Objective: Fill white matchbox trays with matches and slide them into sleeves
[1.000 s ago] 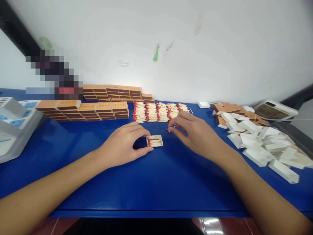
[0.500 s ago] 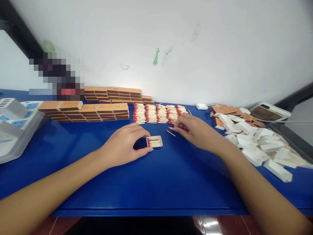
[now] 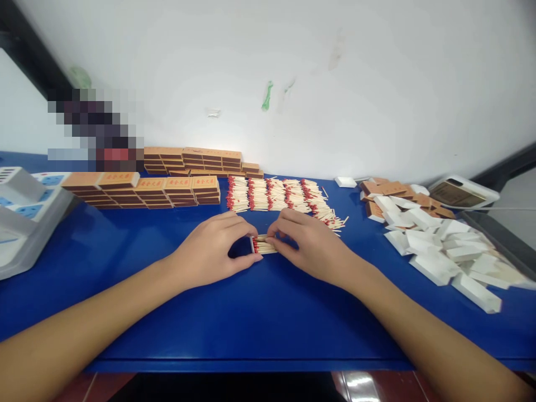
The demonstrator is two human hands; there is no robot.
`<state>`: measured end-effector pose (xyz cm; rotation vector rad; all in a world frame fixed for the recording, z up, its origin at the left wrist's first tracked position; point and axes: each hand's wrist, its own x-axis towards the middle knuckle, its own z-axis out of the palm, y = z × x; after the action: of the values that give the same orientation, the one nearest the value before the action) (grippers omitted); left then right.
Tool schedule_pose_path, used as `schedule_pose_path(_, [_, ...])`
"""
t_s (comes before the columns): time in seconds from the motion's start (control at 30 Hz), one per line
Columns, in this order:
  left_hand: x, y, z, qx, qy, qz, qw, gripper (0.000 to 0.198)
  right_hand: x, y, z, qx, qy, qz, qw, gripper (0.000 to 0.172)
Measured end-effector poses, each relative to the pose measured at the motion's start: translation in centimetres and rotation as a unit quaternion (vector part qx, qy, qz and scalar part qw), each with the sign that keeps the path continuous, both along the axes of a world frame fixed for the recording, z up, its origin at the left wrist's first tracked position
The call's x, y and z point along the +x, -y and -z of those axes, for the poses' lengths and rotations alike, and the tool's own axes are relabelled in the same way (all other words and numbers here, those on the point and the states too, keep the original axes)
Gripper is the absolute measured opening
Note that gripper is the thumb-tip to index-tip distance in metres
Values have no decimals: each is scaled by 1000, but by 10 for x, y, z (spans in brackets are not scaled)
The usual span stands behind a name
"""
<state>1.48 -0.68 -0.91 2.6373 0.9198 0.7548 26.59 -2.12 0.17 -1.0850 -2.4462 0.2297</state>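
My left hand (image 3: 213, 245) grips the left end of a small white matchbox tray (image 3: 252, 245) between thumb and fingers. Red-headed matches (image 3: 262, 246) lie in the tray, heads toward the left. My right hand (image 3: 314, 245) is over the tray's right end, its thumb and fingertips pinched on matches; how many is hidden by the fingers. Just beyond both hands, loose matches (image 3: 276, 195) lie in several side-by-side piles, the rightmost spilling toward my right hand.
Stacked orange matchboxes (image 3: 180, 184) stand at the back left. To the right are heaped white trays (image 3: 431, 240) and orange sleeves (image 3: 393, 188), with a phone (image 3: 463, 191) behind. A white power strip (image 3: 46, 223) sits far left on the blue table (image 3: 259, 318), against a white wall.
My right hand has moved left from the rightmost match pile to the tray, carrying matches. My left hand keeps its hold on the tray in the same place.
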Motion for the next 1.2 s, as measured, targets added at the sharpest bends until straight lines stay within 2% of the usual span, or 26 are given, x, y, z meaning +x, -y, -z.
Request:
schedule_pose_path(0.1, [0,0,0,-4,1,-3,1000,24,8,-3,-5,7,-24,10,1000,9])
schedule_pose_path(0.17, [0,-1,-1,-5,1,-5,1000,23,19,-7,-10,10,-21,51,998,10])
schedule_pose_path(0.27, [0,-1,-2,-7,0,-4,1000,22,35,-13,-14,-17,36,113,993,17])
schedule_pose_path(0.33, [0,-1,-2,-10,0,-3,1000,21,41,-17,-13,-49,74,126,988,20])
schedule_pose_path(0.5, [0,-1,-1,-4,0,-4,1000,20,45,-22,-3,-87,94,107,986,15])
schedule_pose_path(0.6, [-1,-1,-1,-7,1,-5,1000,21,42,-19,-6,-97,78,88,988,17])
schedule_pose_path(0.77, [0,0,-2,-9,1,-1,1000,22,21,-5,-15,-30,17,41,999,12])
schedule_pose_path(0.97, [1,0,0,-4,-4,-2,1000,25,-1,4,-4,-3,56,18,998,9])
schedule_pose_path(1.1, [0,-1,0,-8,-6,-6,1000,25,12,-2,-7,5,29,31,999,10])
schedule_pose_path(1.2, [0,-1,-1,-5,-5,-6,1000,23,30,-10,-13,12,37,79,996,13])
